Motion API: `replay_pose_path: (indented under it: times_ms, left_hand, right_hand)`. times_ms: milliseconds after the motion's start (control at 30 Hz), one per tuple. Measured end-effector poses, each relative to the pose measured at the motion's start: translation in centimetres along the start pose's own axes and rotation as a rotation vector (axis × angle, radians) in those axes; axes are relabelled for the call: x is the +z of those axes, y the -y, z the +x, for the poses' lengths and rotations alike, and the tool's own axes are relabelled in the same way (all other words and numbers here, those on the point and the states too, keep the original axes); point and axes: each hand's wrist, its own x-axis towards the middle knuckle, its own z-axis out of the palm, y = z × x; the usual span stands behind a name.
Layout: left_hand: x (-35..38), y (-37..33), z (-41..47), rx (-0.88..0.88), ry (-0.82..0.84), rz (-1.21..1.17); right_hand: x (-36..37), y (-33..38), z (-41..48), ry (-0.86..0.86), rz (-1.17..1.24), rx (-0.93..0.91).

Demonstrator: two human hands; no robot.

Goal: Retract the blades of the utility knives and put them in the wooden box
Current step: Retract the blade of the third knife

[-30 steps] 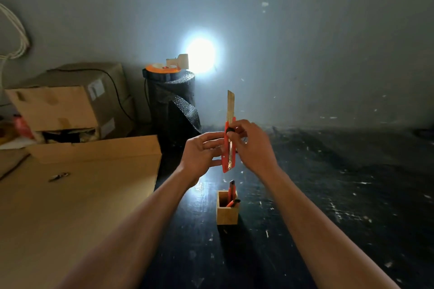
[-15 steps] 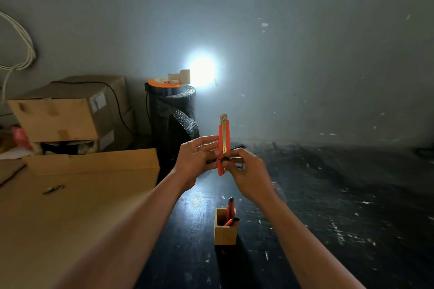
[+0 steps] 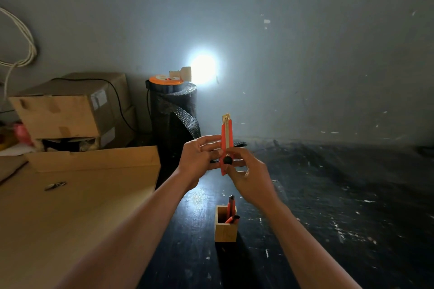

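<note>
I hold an orange utility knife (image 3: 226, 135) upright in front of me, above the dark table. Only a short metal tip shows at its top end. My left hand (image 3: 199, 159) grips the lower body from the left. My right hand (image 3: 249, 176) holds it from the right, thumb beside the black slider knob (image 3: 227, 160). Below the hands a small wooden box (image 3: 226, 226) stands on the table. Two orange knives (image 3: 231, 211) stick out of the box, black ends up.
A large cardboard sheet (image 3: 70, 206) covers the table's left side, with a small metal object (image 3: 54, 186) on it. Cardboard boxes (image 3: 68, 108) and a black bubble-wrap roll (image 3: 175, 112) topped by a lit lamp (image 3: 185, 73) stand at the back. The dark table (image 3: 340, 195) stretches right.
The long blade that stuck out of the knife a second ago has slid back into the handle. My right hand has moved down the handle to the slider. The camera has tilted upward slightly.
</note>
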Motion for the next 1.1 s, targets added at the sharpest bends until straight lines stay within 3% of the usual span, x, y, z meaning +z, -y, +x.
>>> replay_pose_path:
  times_ms: [800,1100]
  left_hand:
    - [0.0,0.3,-0.2,-0.007,0.01,-0.01]
    - [0.1,0.9,-0.3,-0.003,0.007,0.002]
  right_hand:
    - [0.2,-0.7,-0.4,0.016,-0.074,-0.018]
    - [0.7,-1.5,0.1,-0.007,-0.015,0.077]
